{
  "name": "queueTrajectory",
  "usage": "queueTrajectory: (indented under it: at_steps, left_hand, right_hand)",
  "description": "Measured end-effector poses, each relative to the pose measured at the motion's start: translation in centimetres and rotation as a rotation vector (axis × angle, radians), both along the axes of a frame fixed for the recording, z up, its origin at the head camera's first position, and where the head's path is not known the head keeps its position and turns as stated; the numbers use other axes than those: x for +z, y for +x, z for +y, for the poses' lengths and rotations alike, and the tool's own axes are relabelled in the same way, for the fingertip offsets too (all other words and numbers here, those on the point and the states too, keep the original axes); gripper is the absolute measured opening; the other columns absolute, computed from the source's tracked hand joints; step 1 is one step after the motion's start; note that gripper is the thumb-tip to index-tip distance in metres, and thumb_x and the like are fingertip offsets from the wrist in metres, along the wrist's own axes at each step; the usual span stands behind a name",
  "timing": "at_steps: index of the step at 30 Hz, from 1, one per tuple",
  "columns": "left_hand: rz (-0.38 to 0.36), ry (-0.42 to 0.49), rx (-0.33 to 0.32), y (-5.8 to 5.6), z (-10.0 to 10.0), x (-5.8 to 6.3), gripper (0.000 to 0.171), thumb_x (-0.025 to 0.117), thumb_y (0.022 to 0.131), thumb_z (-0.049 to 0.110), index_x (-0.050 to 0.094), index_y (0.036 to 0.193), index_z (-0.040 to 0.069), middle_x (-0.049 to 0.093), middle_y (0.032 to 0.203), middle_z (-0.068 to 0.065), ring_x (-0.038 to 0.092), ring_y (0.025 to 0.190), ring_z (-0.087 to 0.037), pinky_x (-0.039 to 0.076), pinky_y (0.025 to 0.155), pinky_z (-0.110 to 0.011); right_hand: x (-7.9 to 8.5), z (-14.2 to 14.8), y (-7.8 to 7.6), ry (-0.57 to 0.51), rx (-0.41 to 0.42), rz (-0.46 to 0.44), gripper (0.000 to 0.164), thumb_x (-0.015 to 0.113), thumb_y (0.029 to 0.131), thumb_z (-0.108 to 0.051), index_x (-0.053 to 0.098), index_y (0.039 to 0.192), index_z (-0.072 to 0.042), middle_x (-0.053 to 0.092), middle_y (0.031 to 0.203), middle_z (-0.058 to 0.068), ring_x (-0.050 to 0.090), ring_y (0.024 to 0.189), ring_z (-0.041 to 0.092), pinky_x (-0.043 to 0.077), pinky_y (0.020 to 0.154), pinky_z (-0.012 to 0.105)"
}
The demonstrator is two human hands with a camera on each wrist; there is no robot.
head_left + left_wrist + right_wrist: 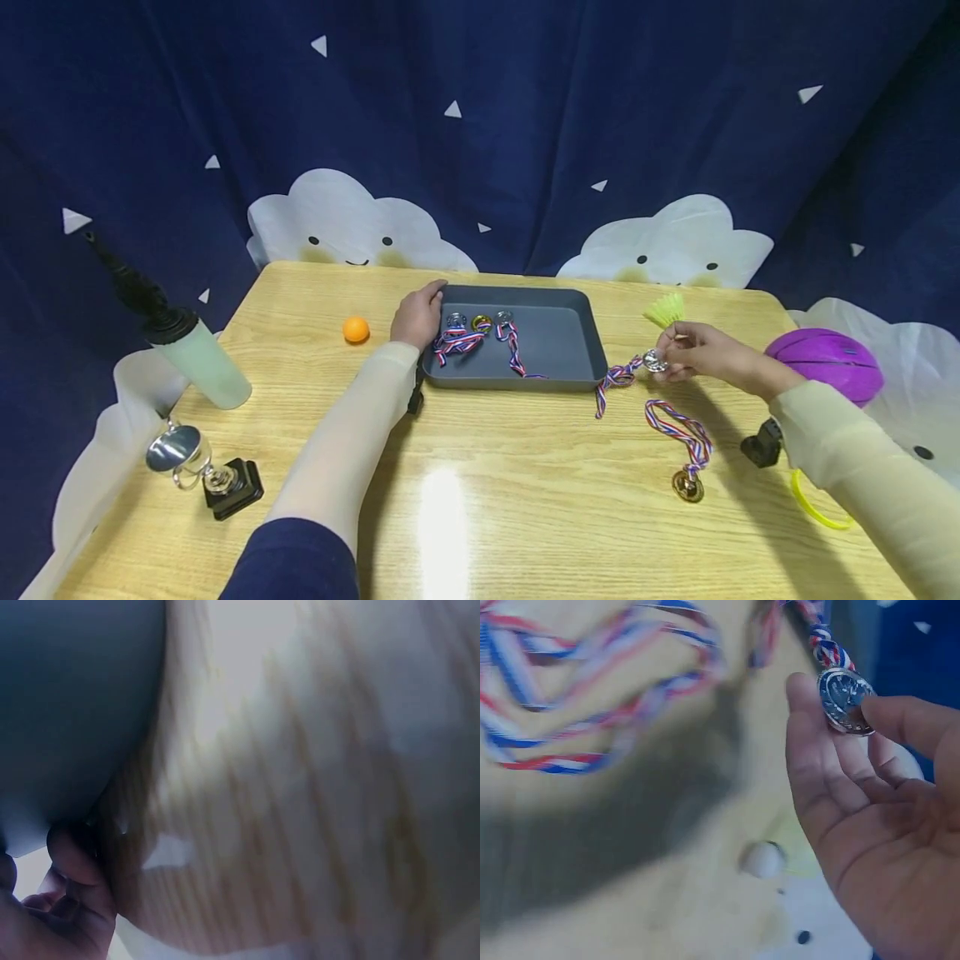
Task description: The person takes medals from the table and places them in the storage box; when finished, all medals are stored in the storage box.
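Observation:
My right hand (693, 352) pinches a silver medal (844, 700) between thumb and fingers, beyond the tray's right end. Its red, white and blue ribbon (619, 375) trails left toward the tray's near right corner. At the left end of the dark grey tray (558, 344), my left hand (417, 318) grips the rim; in the left wrist view its fingers (75, 859) curl at the tray's edge. Inside the tray's left half lie two silver medals and a gold medal (482, 322) with striped ribbons (459, 340). A bronze medal (687, 485) on a striped ribbon lies on the table, nearer me.
Just behind my right hand stands a yellow-green shuttlecock (665, 310). A purple ball (825, 365) and a yellow ring (817, 504) are at the right. Leftward are an orange ball (356, 329), a pale green bottle (204, 364) and a trophy cup (206, 471). A dark curtain (525, 125) hangs behind the table.

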State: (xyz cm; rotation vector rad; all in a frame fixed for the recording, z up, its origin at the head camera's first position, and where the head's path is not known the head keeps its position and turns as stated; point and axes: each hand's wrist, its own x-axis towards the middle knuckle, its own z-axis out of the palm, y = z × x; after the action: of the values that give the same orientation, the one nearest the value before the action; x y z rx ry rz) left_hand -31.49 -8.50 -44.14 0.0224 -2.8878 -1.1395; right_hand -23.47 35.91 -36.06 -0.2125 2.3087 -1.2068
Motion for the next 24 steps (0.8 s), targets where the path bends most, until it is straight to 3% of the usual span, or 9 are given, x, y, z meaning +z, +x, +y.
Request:
queueTrajectory:
  at_steps: [7, 13, 18, 24]
  left_hand:
    - [0.005, 0.002, -0.002, 0.0, 0.1, 0.2, 0.043, 0.042, 0.114, 0.025, 0.053, 0.155, 0.021, 0.06, 0.153, -0.013, 0.057, 0.141, -0.037, 0.046, 0.121, -0.053]
    - [0.009, 0.0, -0.003, -0.1, 0.2, -0.1, 0.043, 0.041, 0.114, 0.026, 0.053, 0.155, 0.022, 0.06, 0.153, -0.012, 0.057, 0.141, -0.037, 0.045, 0.121, -0.053]
    - [0.001, 0.006, 0.002, -0.3, 0.4, -0.1, 0.042, 0.042, 0.114, 0.025, 0.053, 0.154, 0.022, 0.061, 0.152, -0.012, 0.058, 0.141, -0.036, 0.046, 0.121, -0.053]
    - [-0.003, 0.0, 0.009, -0.2, 0.2, -0.2, 0.042, 0.042, 0.114, 0.025, 0.053, 0.155, 0.022, 0.06, 0.152, -0.013, 0.058, 0.14, -0.036, 0.047, 0.12, -0.053]
  right_hand:
    - [4.8, -1.0, -1.6, -0.105, -0.006, 0.194, 0.016, 0.055, 0.109, -0.01, 0.054, 0.123, -0.003, 0.07, 0.093, -0.005, 0.069, 0.082, 0.009, 0.063, 0.075, 0.026]
    - [7.6, -4.7, -2.7, -0.143, -0.028, 0.265, 0.021, 0.058, 0.108, -0.015, 0.063, 0.128, -0.011, 0.069, 0.097, -0.004, 0.07, 0.087, 0.013, 0.064, 0.08, 0.026]
    - [7.4, -8.6, -4.2, -0.15, 0.017, 0.228, 0.03, 0.059, 0.107, -0.009, 0.059, 0.135, 0.0, 0.07, 0.098, 0.0, 0.072, 0.085, 0.014, 0.065, 0.083, 0.03]
    - [4.4, -12.5, -6.3, -0.109, 0.112, 0.099, 0.034, 0.059, 0.106, -0.007, 0.054, 0.135, 0.008, 0.068, 0.094, 0.003, 0.072, 0.08, 0.011, 0.065, 0.082, 0.03]
